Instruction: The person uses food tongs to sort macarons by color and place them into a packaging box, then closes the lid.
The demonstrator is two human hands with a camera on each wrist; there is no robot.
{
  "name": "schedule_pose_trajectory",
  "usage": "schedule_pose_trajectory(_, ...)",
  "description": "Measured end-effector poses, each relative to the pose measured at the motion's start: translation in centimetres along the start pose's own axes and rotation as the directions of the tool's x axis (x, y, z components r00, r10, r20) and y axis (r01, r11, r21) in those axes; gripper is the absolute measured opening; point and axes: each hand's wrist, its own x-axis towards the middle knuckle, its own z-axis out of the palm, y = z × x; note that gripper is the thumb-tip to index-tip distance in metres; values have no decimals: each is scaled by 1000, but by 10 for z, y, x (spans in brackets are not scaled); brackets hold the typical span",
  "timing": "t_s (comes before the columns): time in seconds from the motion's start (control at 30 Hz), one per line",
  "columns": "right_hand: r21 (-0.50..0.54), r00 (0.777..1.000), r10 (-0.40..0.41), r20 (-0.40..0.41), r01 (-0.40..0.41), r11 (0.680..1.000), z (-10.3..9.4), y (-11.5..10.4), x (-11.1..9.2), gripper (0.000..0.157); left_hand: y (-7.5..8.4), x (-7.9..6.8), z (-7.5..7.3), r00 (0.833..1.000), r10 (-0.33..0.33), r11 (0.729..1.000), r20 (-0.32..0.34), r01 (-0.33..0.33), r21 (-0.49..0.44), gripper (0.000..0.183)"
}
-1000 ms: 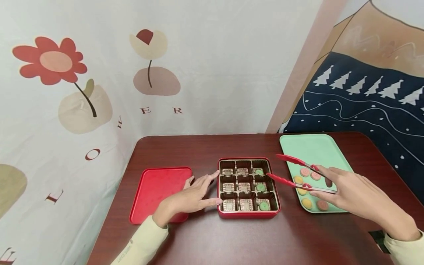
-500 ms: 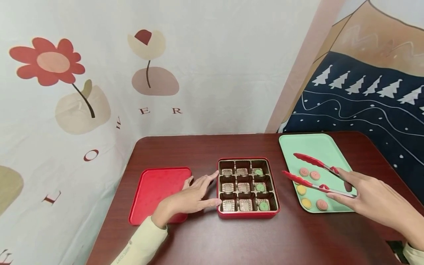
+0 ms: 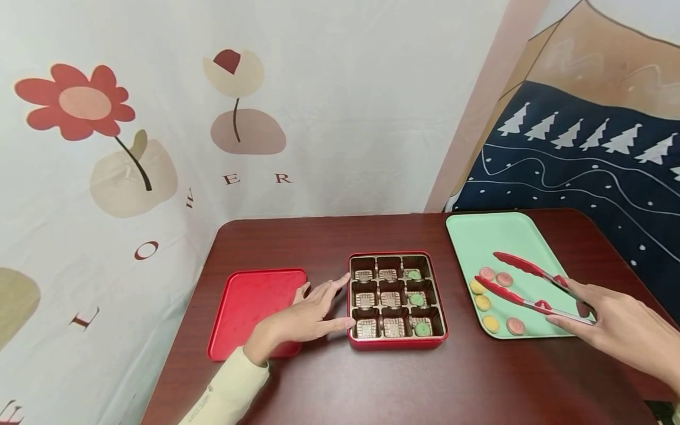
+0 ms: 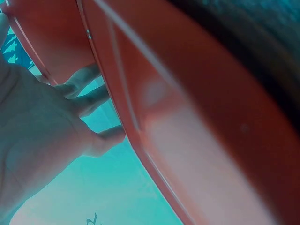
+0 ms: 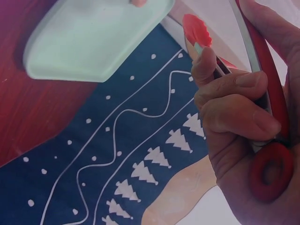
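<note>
My right hand (image 3: 618, 316) grips a pair of red-tipped metal tongs (image 3: 531, 301); their two arms stand apart over the mint-green tray (image 3: 489, 236). Beneath and beside the tips lie pink cookies (image 3: 515, 326) and yellow cookies (image 3: 490, 323). In the right wrist view, curled fingers (image 5: 234, 108) wrap the tongs' handle. My left hand (image 3: 305, 316) has its fingers spread, thumb and forefinger touching the left side of a red square box (image 3: 398, 344). A gold insert with several compartments fills the box, and green cookies (image 3: 422, 329) sit in its right-hand column.
A red lid (image 3: 255, 307) lies flat left of the box, partly under my left hand. All stand on a dark brown table (image 3: 393, 389). A printed cloth (image 3: 361, 118) hangs right behind the table's back edge.
My right hand has carried the tongs rightward from beside the box to over the green tray, arms still apart. The left hand has stayed at the box's side.
</note>
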Motion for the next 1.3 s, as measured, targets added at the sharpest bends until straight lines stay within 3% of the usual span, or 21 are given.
schedule_pose_trajectory(0.47, -9, 995, 12, -100, -13, 1000, 6, 17, -8, 91, -4, 3, 1, 1000, -21, 1000, 6, 21, -1, 99)
schedule_pose_trajectory(1.03, 2, 999, 45, -23, -45, 999, 22, 35, -9, 86, -3, 1, 2, 999, -31, 999, 16, 31, -7, 99)
schedule_pose_trajectory(1.3, 2, 998, 58, 8, -59, 998, 22, 33, -9, 83, -3, 0, 2, 999, -34, 999, 18, 34, 3, 100)
